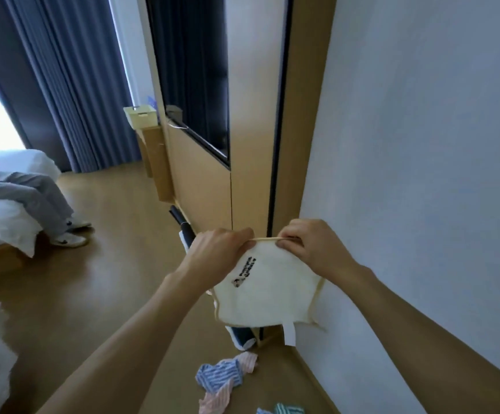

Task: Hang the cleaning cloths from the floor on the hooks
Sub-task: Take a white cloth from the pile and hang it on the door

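A cream cleaning cloth (268, 289) with a small dark print hangs in the air in front of the wooden door frame. My left hand (217, 253) pinches its top edge on the left, and my right hand (310, 248) pinches the thin hanging loop on the right, stretched taut between both hands. On the floor below lie a blue striped cloth (219, 373), a pink striped cloth (214, 398) and a teal striped cloth (284, 410) at the bottom edge. No hook is in view.
A white wall (422, 174) rises at the right, next to a wooden door frame (302, 130). A dark roller-like tool (241, 336) leans at the frame's foot. A person sits on a white bed (0, 225) at the left. Blue curtains (72, 85) hang behind.
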Available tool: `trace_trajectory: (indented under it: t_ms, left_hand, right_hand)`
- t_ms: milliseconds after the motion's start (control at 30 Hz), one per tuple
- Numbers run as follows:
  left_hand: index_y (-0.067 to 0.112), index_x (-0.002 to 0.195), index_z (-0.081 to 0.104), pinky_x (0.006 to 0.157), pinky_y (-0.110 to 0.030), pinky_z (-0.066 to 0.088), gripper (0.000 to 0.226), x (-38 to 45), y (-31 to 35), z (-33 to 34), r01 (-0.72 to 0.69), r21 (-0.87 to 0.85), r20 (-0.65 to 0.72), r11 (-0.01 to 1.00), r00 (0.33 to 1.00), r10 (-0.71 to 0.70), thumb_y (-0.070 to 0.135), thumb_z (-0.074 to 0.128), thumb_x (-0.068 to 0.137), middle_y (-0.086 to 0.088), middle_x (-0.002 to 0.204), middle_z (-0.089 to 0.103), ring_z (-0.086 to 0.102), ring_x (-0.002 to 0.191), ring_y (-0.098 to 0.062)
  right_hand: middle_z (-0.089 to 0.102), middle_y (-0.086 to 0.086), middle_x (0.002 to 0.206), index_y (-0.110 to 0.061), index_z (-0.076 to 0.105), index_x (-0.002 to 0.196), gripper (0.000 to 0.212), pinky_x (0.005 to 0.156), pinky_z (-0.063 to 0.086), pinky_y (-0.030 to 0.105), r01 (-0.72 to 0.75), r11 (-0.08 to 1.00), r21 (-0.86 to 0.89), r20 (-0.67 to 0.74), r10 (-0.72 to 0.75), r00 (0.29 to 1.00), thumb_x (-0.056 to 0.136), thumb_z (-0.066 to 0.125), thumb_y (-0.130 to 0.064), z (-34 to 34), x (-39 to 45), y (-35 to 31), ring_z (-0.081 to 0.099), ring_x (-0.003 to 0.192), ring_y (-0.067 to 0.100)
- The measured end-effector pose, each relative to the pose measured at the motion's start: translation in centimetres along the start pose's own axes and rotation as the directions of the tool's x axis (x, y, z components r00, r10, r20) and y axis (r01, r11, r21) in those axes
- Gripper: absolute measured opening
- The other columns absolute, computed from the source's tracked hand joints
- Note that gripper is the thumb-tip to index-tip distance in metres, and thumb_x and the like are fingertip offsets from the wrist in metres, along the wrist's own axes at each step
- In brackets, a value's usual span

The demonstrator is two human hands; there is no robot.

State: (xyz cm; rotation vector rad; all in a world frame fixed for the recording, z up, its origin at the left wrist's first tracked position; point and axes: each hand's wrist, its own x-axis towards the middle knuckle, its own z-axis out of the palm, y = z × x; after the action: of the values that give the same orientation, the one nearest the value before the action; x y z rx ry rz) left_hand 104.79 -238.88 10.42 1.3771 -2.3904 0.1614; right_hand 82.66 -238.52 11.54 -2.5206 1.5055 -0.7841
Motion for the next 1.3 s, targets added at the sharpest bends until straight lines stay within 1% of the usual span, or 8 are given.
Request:
trace_trajectory:
  t_ms: [133, 233, 367, 533, 767, 967, 1167, 1300]
  left_hand:
    - [0.028, 0.094, 0.049, 0.05, -0.03, 0.038, 0.018, -0.5, 1.6, -0.7, -0.153, -0.056, -0.016, 0.987, 0.988, 0.152, 0.038, 0.036, 0.103, 0.007, 0.06, 0.045, 0.048, 0.057, -0.016]
    - [0.026, 0.092, 0.049, 0.048, -0.031, 0.035, 0.02, -1.3, 3.8, -0.8, -0.277, -0.108, -0.059, 0.955, 0.96, 0.272, 0.038, 0.038, 0.103, 0.009, 0.059, 0.042, 0.046, 0.056, -0.017]
    - [0.022, 0.09, 0.053, 0.054, -0.034, 0.045, 0.024, -2.6, 7.9, -1.1, -0.413, -0.242, -0.087, 0.878, 0.911, 0.404, 0.039, 0.041, 0.101, 0.005, 0.063, 0.053, 0.055, 0.061, -0.024]
    - [0.021, 0.094, 0.058, 0.059, -0.035, 0.046, 0.025, -4.1, 12.4, -1.8, -0.503, -0.38, -0.125, 0.776, 0.859, 0.496, 0.04, 0.043, 0.101, 0.001, 0.065, 0.056, 0.056, 0.065, -0.026]
    - [0.024, 0.096, 0.058, 0.063, -0.035, 0.044, 0.026, -6.3, 16.5, -3.0, -0.57, -0.44, -0.158, 0.694, 0.81, 0.565, 0.041, 0.039, 0.101, 0.001, 0.07, 0.058, 0.054, 0.069, -0.025]
    - [0.025, 0.089, 0.056, 0.06, -0.034, 0.041, 0.024, -8.0, 21.8, -3.9, -0.642, -0.47, -0.193, 0.606, 0.744, 0.639, 0.04, 0.041, 0.101, 0.007, 0.063, 0.052, 0.05, 0.066, -0.022]
    - [0.028, 0.084, 0.053, 0.061, -0.034, 0.044, 0.022, -10.6, 30.9, -5.1, -0.709, -0.515, -0.192, 0.482, 0.643, 0.742, 0.039, 0.043, 0.1, 0.007, 0.059, 0.048, 0.047, 0.064, -0.021]
    - [0.03, 0.084, 0.052, 0.062, -0.034, 0.045, 0.022, -14.5, 39.0, -5.8, -0.719, -0.587, -0.179, 0.372, 0.563, 0.807, 0.039, 0.042, 0.1, 0.007, 0.061, 0.053, 0.051, 0.065, -0.017]
  right_hand:
    - [0.056, -0.013, 0.07, -0.027, 0.061, 0.072, 0.019, 0.064, 0.042, 0.029, -0.181, 0.983, 0.041, -0.1, 0.185, 0.978, 0.091, 0.064, -0.026, -2.1, -5.1, -2.2, 0.052, 0.067, 0.003]
    - [0.065, -0.004, 0.078, -0.014, 0.07, 0.082, 0.016, 0.071, 0.047, 0.032, -0.33, 0.942, 0.054, -0.163, 0.335, 0.928, 0.091, 0.063, -0.025, -3.4, -9.8, -4.1, 0.059, 0.075, 0.012]
    - [0.068, -0.011, 0.084, -0.021, 0.073, 0.088, 0.012, 0.074, 0.045, 0.018, -0.505, 0.86, 0.081, -0.244, 0.508, 0.826, 0.091, 0.062, -0.024, -5.4, -16.5, -6.6, 0.059, 0.081, 0.001]
    - [0.07, -0.017, 0.083, -0.026, 0.075, 0.086, 0.012, 0.072, 0.04, 0.005, -0.645, 0.759, 0.089, -0.355, 0.629, 0.692, 0.09, 0.064, -0.022, -7.9, -22.9, -9.9, 0.06, 0.083, -0.007]
    - [0.069, -0.022, 0.075, -0.031, 0.073, 0.078, 0.014, 0.064, 0.039, 0.003, -0.704, 0.692, 0.161, -0.475, 0.679, 0.559, 0.087, 0.067, -0.023, -9.4, -28.5, -13.6, 0.062, 0.075, -0.008]
    - [0.069, -0.022, 0.075, -0.033, 0.072, 0.077, 0.015, 0.061, 0.039, 0.003, -0.723, 0.656, 0.217, -0.561, 0.69, 0.457, 0.087, 0.067, -0.024, -11.2, -34.3, -15.7, 0.062, 0.073, -0.008]
    - [0.071, -0.018, 0.076, -0.028, 0.075, 0.079, 0.011, 0.062, 0.041, 0.007, -0.738, 0.593, 0.322, -0.645, 0.708, 0.288, 0.086, 0.068, -0.023, -14.3, -43.5, -17.9, 0.064, 0.073, -0.003]
    - [0.074, -0.009, 0.082, -0.024, 0.076, 0.085, 0.009, 0.071, 0.05, 0.02, -0.689, 0.556, 0.465, -0.668, 0.731, 0.139, 0.086, 0.069, -0.018, -16.3, -52.1, -20.2, 0.068, 0.08, 0.007]
